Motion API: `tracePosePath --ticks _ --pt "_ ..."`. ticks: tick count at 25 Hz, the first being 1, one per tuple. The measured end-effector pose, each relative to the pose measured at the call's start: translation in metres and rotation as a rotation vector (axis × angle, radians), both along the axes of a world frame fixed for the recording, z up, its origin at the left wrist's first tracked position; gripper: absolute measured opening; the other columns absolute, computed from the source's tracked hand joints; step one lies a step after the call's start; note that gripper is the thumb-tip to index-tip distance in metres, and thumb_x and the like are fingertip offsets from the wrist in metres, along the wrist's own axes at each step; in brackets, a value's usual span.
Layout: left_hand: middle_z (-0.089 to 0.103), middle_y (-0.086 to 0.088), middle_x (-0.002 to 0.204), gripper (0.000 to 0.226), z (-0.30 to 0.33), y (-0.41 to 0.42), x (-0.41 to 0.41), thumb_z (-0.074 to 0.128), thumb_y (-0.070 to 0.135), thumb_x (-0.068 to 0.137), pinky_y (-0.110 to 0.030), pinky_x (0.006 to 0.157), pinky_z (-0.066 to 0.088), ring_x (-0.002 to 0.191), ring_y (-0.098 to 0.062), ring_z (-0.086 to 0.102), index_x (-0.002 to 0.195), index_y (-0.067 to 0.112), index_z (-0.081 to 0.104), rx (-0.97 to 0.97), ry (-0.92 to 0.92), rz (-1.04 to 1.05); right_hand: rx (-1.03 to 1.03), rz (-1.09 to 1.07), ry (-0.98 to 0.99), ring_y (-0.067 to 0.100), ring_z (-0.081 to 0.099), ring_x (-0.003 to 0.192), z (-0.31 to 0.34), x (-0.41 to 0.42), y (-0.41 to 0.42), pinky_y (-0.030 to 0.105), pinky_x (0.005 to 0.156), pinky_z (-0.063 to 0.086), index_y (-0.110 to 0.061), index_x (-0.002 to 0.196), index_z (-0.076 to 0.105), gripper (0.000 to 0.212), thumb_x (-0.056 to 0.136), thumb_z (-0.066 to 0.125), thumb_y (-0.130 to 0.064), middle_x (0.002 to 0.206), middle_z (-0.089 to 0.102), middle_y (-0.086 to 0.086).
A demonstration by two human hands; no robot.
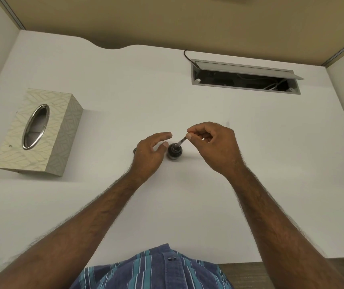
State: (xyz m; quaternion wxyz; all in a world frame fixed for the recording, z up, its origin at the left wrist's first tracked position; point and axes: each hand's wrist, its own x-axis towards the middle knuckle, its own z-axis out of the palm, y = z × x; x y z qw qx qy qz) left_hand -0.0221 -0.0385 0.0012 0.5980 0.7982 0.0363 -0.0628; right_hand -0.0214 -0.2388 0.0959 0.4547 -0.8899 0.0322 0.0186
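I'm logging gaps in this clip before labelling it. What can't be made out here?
Head view only:
- Small dark object: mostly hidden behind the left hand, so it can't be identified.
- Applicator: top hidden by fingers of the right hand, tip inside the bottle.
- Bottle: label too small and dark to read.
- Cable hatch: inside lost in shadow.

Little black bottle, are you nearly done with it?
Not yet. The bottle already stands open on the desk. The right hand pinches a thin brush, its tip at the bottle's mouth. The left hand is open beside it. Using the brush and closing up probably remain.
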Motion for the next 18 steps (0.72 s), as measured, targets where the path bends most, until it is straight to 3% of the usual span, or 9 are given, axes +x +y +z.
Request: tracePosePath --ticks 4,8,10,13,16,18 --pt "0.076 0.017 0.127 0.028 0.001 0.001 -0.002 0.065 0.015 0.099 -0.03 0.113 0.047 0.127 -0.002 0.066 0.122 0.023 0.079 -0.052 0.008 0.021 0.022 -0.012 0.015 -0.005 0.067 0.082 -0.002 -0.007 -0.003 0.006 0.072 0.048 -0.021 0.101 0.083 0.008 0.093 0.08 -0.023 0.094 0.079 -0.014" --pt "0.079 0.013 0.119 0.021 0.005 0.001 -0.005 0.07 0.014 0.099 -0.015 0.091 0.051 0.112 -0.005 0.072 0.116 0.018 0.081 -0.053 0.026 0.078 0.075 -0.077 0.036 0.0 0.07 0.083 -0.007 -0.014 -0.005 0.005 0.072 0.049 -0.018 0.1 0.082 0.009 0.093 0.081 -0.024 0.094 0.08 -0.011" --pt "0.081 0.013 0.112 0.017 0.006 -0.001 -0.008 0.073 0.021 0.098 -0.02 0.086 0.053 0.103 -0.005 0.073 0.112 0.021 0.082 -0.051 0.047 0.136 0.145 -0.14 0.04 0.007 0.074 0.086 -0.01 -0.019 -0.008 0.009 0.075 0.053 -0.018 0.099 0.082 0.009 0.093 0.081 -0.025 0.093 0.082 -0.009" --pt "0.083 0.009 0.094 0.012 0.01 -0.004 -0.017 0.074 0.028 0.096 -0.033 0.08 0.059 0.088 -0.013 0.078 0.102 0.024 0.083 -0.162 0.12 0.198 0.294 -0.263 0.043 0.018 0.078 0.087 -0.016 -0.027 -0.013 0.029 0.083 0.063 -0.017 0.1 0.082 0.012 0.094 0.08 -0.027 0.093 0.083 -0.001" --pt "0.082 0.002 0.083 0.018 0.021 -0.015 -0.029 0.072 0.027 0.099 -0.029 0.062 0.056 0.073 -0.012 0.075 0.091 0.014 0.082 -0.203 0.169 0.174 0.509 -0.405 0.059 0.018 0.076 0.081 -0.022 -0.036 -0.014 0.035 0.082 0.066 -0.009 0.102 0.081 0.012 0.095 0.079 -0.018 0.096 0.081 0.014" --pt "0.083 -0.001 0.084 0.023 0.028 -0.025 -0.034 0.072 0.027 0.099 -0.027 0.058 0.054 0.072 -0.013 0.074 0.087 0.01 0.081 -0.226 0.226 0.137 0.633 -0.495 0.088 0.018 0.074 0.081 -0.027 -0.041 -0.013 0.034 0.081 0.065 -0.008 0.102 0.08 0.009 0.096 0.078 -0.014 0.094 0.08 0.015"
